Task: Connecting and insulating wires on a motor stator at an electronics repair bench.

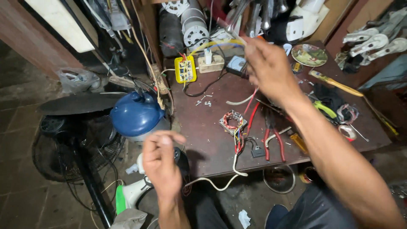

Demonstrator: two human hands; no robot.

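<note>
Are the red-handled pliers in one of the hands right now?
No, the red-handled pliers lie on the brown table, while the right hand is raised above it and the left hand holds no tool.

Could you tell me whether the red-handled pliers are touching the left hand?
Apart. The head view shows the red-handled pliers lying on the brown table, with bare tabletop plainly separating them from the raised left hand.

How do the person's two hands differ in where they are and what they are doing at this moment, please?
The right hand is raised far out over the brown workbench, while the left hand sits low and near, off its front edge. The right hand pinches thin yellow and blue wires; nothing shows plainly in the left hand's curled fingers. Both are bare.
</note>
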